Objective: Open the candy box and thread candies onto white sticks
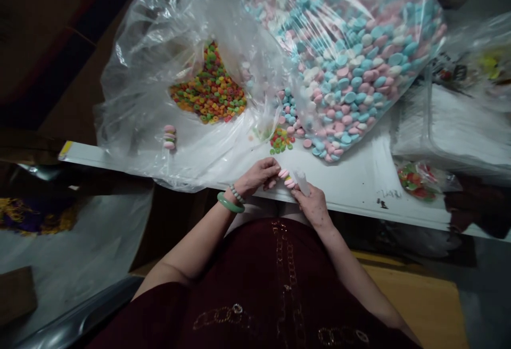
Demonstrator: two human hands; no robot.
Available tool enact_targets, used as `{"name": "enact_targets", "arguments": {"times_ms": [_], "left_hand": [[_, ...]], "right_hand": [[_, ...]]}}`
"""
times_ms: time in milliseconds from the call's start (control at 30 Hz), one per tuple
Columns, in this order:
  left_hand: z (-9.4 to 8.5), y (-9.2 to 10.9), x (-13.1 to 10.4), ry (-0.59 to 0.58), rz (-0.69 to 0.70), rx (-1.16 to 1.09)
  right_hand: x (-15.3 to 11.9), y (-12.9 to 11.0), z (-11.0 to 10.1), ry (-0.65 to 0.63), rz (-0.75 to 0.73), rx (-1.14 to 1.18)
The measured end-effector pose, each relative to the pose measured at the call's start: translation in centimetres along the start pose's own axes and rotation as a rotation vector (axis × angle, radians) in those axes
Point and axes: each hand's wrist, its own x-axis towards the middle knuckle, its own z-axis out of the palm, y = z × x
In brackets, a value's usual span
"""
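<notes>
My left hand (258,175), with a beaded bracelet and a green bangle at its wrist, has its fingers curled and pinched at the left end of a small stack of pink and yellow candies (287,179). My right hand (313,204) is closed around a small, whitish, see-through plastic sleeve (302,183), its thumb at the stack's right end. Whether a stick runs through the stack is hidden. Just beyond my hands lies a loose pile of green, orange and red ring candies (281,140). A similar candy stack (170,137) rests further left.
A big clear bag of pink, blue and white candies (351,72) fills the back right. Ring candies (211,91) lie in an opened plastic bag (131,72). Clear sleeves (467,125) are stacked at right, near a small candy packet (419,181). The white table's front edge (359,208) runs below my hands.
</notes>
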Motion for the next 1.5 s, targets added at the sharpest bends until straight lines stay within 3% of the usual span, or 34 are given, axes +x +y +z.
{"name": "enact_targets", "arguments": {"times_ms": [133,367,500,667,800,1000,1167,1333,1433,1500], "left_hand": [[0.1,-0.2,0.2,0.046,0.004,-0.064],[-0.3,-0.9,0.9,0.049,0.014,-0.149],[-0.2,-0.9,0.7,0.046,-0.025,-0.066],[0.3,-0.6,0.6,0.108,-0.096,0.015],[0.5,-0.8,1.0,0.118,-0.081,-0.132],[0.5,-0.6,1.3,0.085,-0.050,-0.319],[2.1,-0.8,1.5,0.154,-0.088,-0.245],[4.3,-0.9,2.1,0.202,-0.095,-0.221],[5.8,0.1,2.3,0.220,-0.147,-0.158],[6.5,0.9,2.8,0.185,-0.163,-0.074]], "right_hand": [[-0.2,0.1,-0.3,-0.014,-0.124,-0.124],[-0.4,0.8,-0.5,-0.007,-0.159,-0.159],[-0.4,0.9,-0.4,-0.031,-0.160,-0.150],[-0.3,0.4,0.6,-0.008,-0.127,-0.112],[0.0,0.2,0.8,0.068,-0.073,-0.043],[-0.3,0.8,-0.4,-0.012,0.073,0.057],[-0.5,1.3,-0.3,0.156,0.075,0.043],[0.1,0.6,0.6,0.178,0.056,0.055],[0.3,0.5,0.6,0.182,0.149,0.141],[0.5,0.8,-0.3,0.252,0.262,0.257]]}}
